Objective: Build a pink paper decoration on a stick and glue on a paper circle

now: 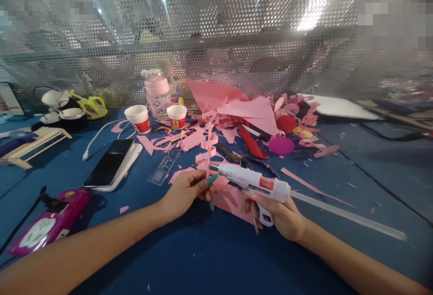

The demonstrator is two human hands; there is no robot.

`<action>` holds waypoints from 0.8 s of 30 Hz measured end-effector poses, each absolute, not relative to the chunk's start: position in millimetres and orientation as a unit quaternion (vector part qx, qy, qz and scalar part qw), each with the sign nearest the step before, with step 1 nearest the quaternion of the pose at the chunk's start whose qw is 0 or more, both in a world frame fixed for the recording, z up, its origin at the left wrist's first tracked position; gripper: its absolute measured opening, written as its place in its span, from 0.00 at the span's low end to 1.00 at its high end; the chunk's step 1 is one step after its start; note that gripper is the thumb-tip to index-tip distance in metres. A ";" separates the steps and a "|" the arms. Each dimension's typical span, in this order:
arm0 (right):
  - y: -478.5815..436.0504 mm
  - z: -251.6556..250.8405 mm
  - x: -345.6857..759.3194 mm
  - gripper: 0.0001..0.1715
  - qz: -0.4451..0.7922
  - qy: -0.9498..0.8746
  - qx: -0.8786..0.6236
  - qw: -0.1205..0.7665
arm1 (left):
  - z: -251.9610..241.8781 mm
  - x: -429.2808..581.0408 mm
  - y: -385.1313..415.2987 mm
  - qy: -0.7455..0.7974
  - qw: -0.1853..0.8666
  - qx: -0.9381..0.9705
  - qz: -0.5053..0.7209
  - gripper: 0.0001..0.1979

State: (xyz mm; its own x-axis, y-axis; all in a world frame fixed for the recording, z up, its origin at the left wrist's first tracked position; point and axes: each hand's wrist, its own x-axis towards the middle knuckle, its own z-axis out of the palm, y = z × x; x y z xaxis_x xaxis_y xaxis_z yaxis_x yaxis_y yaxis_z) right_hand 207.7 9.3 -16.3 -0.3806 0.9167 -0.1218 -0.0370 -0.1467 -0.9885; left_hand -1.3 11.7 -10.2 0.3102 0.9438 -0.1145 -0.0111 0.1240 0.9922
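Observation:
My right hand (282, 216) grips a white hot glue gun (246, 178), its nozzle pointing left. A long clear glue stick (352, 216) juts from the gun's back end. Pinched between the fingers of my left hand (186, 193) is a curled pink paper strip (208, 148), which rises in loops above the fingertips. The nozzle is at the strip, just above my left fingers; whether it touches I cannot tell. Beneath both hands lies a pink paper sheet (233, 205), partly hidden by them.
Pink paper scraps (250, 110) pile up at the back centre, with scissors (233, 154) and a red-handled tool (252, 144) among them. Two paper cups (138, 119), a bottle (157, 89), a phone (110, 162), a clear stencil ruler (164, 167) and a magenta power strip (50, 223) stand leftward.

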 end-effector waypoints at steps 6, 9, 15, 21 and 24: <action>11.4 -17.8 209.4 0.23 0.631 -0.569 -0.386 0.358 | -9.5 -1.2 11.8 0.430 0.616 0.527 0.396 0.13; 10.5 -17.6 208.7 0.25 0.640 -0.533 -0.406 0.376 | -10.5 -1.7 11.6 0.423 0.618 0.534 0.393 0.12; 8.6 -15.6 208.2 0.27 0.648 -0.521 -0.409 0.376 | -10.0 -1.3 10.5 0.413 0.616 0.547 0.388 0.12; 9.2 -14.6 207.7 0.27 0.645 -0.527 -0.420 0.359 | -11.4 -2.0 11.6 0.425 0.617 0.535 0.391 0.11; 10.8 -15.2 208.7 0.26 0.637 -0.548 -0.415 0.350 | -11.6 -2.6 12.4 0.425 0.620 0.529 0.394 0.11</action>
